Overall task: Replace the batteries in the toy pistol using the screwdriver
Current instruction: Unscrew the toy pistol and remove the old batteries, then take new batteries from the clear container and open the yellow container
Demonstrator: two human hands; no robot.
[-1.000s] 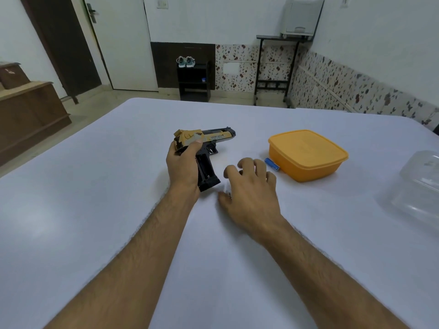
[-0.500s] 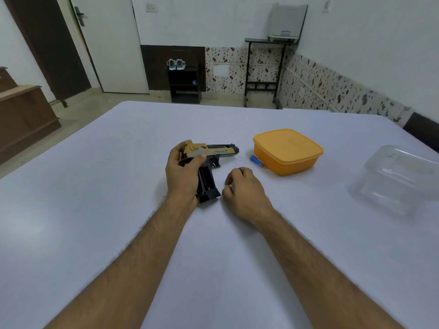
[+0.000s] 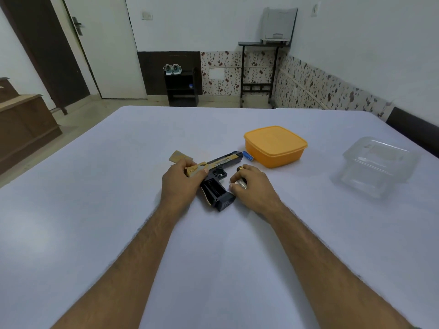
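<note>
Lying on its side on the white table [image 3: 95, 210], the toy pistol [image 3: 215, 173] shows me an open grip compartment; my left hand [image 3: 181, 184] curls round its rear end. Just right of it, my right hand [image 3: 254, 186] pinches a silvery battery [image 3: 241, 183]. Beyond sit a tan cover piece [image 3: 180, 157], a blue battery [image 3: 247, 156], an orange box [image 3: 275, 146] and a clear container [image 3: 377, 166].

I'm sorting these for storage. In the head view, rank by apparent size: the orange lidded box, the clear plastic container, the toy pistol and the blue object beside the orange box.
1. clear plastic container and orange lidded box: look alike, unsure which is bigger
2. toy pistol, partly hidden by the left hand
3. blue object, clearly smallest
</note>
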